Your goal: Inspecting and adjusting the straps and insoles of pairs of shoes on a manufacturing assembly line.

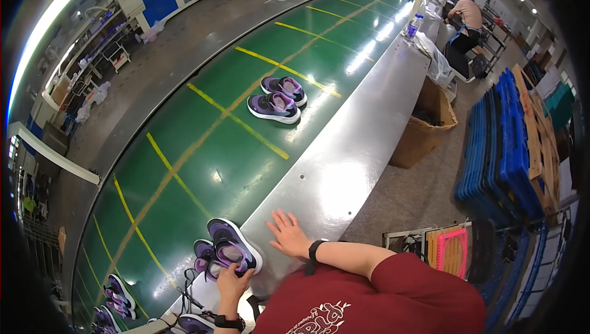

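My left hand (231, 286) pinches the heel end of a purple and black sneaker (226, 235) with a white sole. A matching sneaker (202, 252) lies right beside it, partly hidden by the first one. Both are at the edge between the green conveyor belt (212, 183) and the metal side table (307, 202). My right hand (287, 234) rests over the metal surface with fingers spread, holding nothing. Farther up the belt sits another pair of purple and black sneakers (275, 108). Black laces (190, 297) trail near my left wrist.
More sneakers (120, 297) are at the lower left of the belt. To the right stand a cardboard box (424, 131), stacked blue pallets (516, 143) and a rack with a pink frame (452, 253). A bottle (413, 25) and a seated person (467, 23) are farther along the table.
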`<state>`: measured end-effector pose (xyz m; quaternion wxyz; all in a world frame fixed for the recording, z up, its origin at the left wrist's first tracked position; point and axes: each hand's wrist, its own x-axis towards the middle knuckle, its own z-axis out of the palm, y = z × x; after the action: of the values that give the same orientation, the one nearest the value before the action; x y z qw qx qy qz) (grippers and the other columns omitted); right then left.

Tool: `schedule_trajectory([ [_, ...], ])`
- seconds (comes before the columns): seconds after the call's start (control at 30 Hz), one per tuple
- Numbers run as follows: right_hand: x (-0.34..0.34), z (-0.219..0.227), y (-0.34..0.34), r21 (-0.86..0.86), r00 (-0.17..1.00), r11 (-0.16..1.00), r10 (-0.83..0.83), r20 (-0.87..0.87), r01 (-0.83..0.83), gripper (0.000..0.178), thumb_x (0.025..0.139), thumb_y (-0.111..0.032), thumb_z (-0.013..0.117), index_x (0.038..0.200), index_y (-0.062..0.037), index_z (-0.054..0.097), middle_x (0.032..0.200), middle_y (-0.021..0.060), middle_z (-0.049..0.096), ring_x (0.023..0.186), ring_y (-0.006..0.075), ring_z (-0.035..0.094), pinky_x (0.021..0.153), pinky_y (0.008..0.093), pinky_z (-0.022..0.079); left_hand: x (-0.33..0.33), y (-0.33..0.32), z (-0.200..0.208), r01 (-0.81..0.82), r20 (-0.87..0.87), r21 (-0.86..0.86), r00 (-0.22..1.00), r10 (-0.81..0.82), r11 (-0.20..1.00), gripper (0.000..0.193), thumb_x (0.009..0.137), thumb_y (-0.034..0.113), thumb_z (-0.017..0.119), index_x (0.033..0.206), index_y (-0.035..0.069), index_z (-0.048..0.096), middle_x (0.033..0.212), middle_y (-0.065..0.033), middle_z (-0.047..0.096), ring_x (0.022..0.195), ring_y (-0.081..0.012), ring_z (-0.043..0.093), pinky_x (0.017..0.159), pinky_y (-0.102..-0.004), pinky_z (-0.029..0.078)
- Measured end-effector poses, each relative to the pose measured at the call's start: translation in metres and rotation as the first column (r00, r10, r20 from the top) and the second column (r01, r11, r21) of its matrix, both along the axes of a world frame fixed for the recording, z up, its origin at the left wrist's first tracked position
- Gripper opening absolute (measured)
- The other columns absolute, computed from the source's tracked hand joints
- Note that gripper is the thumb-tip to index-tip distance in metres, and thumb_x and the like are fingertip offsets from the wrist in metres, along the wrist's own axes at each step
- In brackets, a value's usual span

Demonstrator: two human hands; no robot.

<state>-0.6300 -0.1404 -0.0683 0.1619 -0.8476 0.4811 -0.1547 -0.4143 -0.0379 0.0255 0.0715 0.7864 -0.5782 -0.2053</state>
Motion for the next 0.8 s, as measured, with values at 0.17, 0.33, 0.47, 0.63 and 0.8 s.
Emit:
schedule_trajectory([
  [0.17, -0.026, -0.011, -0.021, -0.050, 0.961, 0.971, 0.238, 0.143, -0.233, 0.061, 0.079, -0.031, 0.066, 0.133, -0.0103, 0.045, 0.143, 0.0201, 0.033, 0.134, 0.0372, 0.028, 0.106, 0.0494, 0.027, -0.047, 0.014, -0.009, 0.018, -0.068, -0.032, 0.997, -0.020, 0.999, 0.047, 0.069, 0.043, 0.075, 0.103, 0.011, 0.066, 0.084, -0.0218, 0.059, 0.080, -0.0375, 0.060, 0.070, -0.0426, 0.048],
  [0.33, -0.020, 0.001, -0.007, 0.072, 0.957, 0.954, 0.289, 0.037, -0.291, 0.061, 0.079, -0.030, 0.066, 0.132, -0.0076, 0.045, 0.141, 0.0219, 0.036, 0.132, 0.0381, 0.031, 0.101, 0.0498, 0.033, -0.075, 0.033, -0.009, 0.076, -0.113, -0.049, 0.990, -0.081, 0.996, 0.044, 0.071, 0.037, 0.074, 0.106, 0.012, 0.065, 0.086, -0.0228, 0.057, 0.079, -0.0388, 0.059, 0.069, -0.0443, 0.048],
  [0.47, 0.002, 0.040, -0.003, 0.628, 0.857, 0.590, 0.271, 0.438, -0.507, 0.063, 0.078, -0.031, 0.066, 0.130, -0.0034, 0.044, 0.120, 0.0279, 0.053, 0.114, 0.0426, 0.050, 0.090, 0.0470, 0.043, -0.077, 0.054, -0.017, 0.005, -0.108, -0.140, 0.994, -0.020, 0.990, 0.038, 0.072, 0.031, 0.074, 0.104, 0.012, 0.066, 0.084, -0.0217, 0.057, 0.077, -0.0386, 0.059, 0.067, -0.0439, 0.048],
  [0.63, 0.004, 0.045, -0.010, 0.458, 0.865, 0.735, 0.395, 0.310, -0.500, 0.057, 0.074, -0.028, 0.063, 0.121, -0.0022, 0.045, 0.101, 0.0300, 0.060, 0.095, 0.0432, 0.058, 0.082, 0.0470, 0.046, -0.095, 0.046, -0.018, -0.005, -0.213, -0.242, 0.976, -0.048, 0.970, 0.030, 0.076, 0.012, 0.067, 0.106, 0.012, 0.064, 0.096, -0.0199, 0.059, 0.085, -0.0394, 0.059, 0.073, -0.0439, 0.050],
  [0.8, -0.033, 0.060, -0.051, 0.426, 0.905, 0.800, 0.400, 0.147, -0.423, 0.063, 0.078, -0.019, 0.058, 0.130, 0.0019, 0.032, 0.073, 0.0274, 0.062, 0.071, 0.0453, 0.061, 0.066, 0.0509, 0.049, -0.125, 0.001, 0.018, -0.030, -0.163, -0.104, 0.987, 0.012, 0.994, 0.032, 0.077, 0.025, 0.069, 0.106, 0.013, 0.063, 0.099, -0.0159, 0.060, 0.086, -0.0338, 0.061, 0.072, -0.0398, 0.051],
])
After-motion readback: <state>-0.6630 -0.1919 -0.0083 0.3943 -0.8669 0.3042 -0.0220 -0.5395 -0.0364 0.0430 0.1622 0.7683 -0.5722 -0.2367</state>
